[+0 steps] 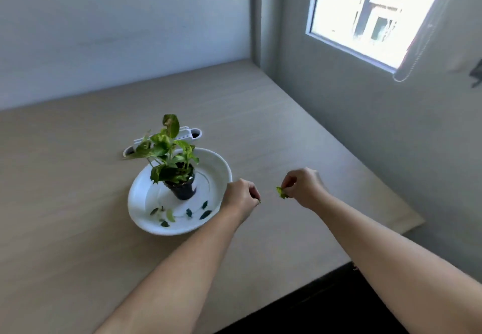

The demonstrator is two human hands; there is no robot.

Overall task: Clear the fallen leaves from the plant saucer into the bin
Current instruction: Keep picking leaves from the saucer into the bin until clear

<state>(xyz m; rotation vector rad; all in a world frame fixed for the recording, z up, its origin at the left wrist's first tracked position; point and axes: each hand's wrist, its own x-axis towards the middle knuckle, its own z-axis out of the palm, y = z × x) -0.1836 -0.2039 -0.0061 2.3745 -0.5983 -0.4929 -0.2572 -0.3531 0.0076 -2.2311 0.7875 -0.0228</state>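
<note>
Two bare forearms reach from the lower frame over the counter (260, 114). Right hand (303, 186) pinches a green leaf (281, 193); left hand (241, 196) is curled closed beside the white saucer (221, 166) at centre-left, where fallen leaves (170, 215) lie before the potted plant (172, 159).

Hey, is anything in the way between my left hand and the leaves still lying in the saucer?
Nothing visible blocks it. The left hand sits at the right rim of the saucer, and the fallen leaves lie open along the near side. The potted plant stands farther back, clear of that path.
</note>
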